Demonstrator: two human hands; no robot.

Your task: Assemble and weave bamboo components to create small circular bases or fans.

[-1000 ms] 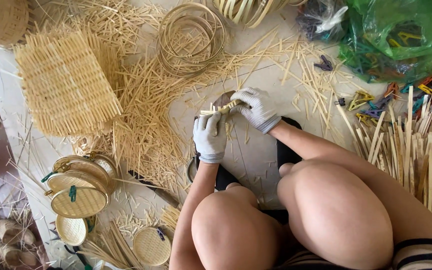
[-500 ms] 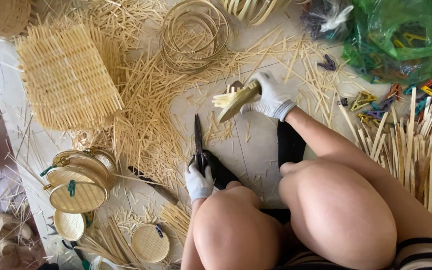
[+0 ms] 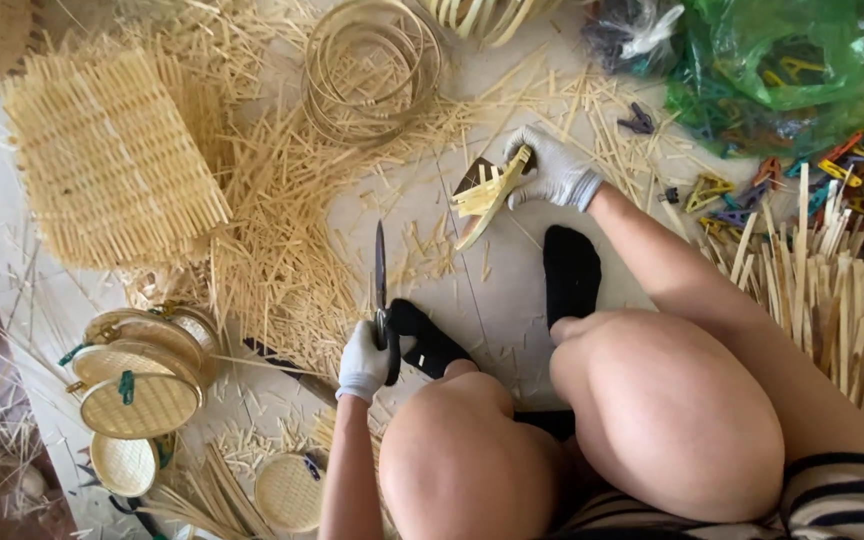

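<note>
My right hand (image 3: 552,170), in a white glove, grips a small bundle of short bamboo strips (image 3: 487,195) held out over the floor. My left hand (image 3: 364,362), also gloved, is closed around the handles of a pair of scissors (image 3: 382,290) whose blades point away from me, lying low near my left foot in a black sock (image 3: 427,335). The two hands are well apart.
Loose bamboo slivers (image 3: 282,230) litter the floor. A woven bamboo mat (image 3: 112,160) lies at the left, bamboo hoops (image 3: 367,65) at the top, round woven lids (image 3: 137,385) at lower left, upright bamboo slats (image 3: 822,290) at the right, and a green plastic bag (image 3: 782,60) with coloured clips.
My hands came apart from a joint grip on the strips. The left hand dropped to the scissors by my foot; the right hand kept the bundle and lifted it away.
</note>
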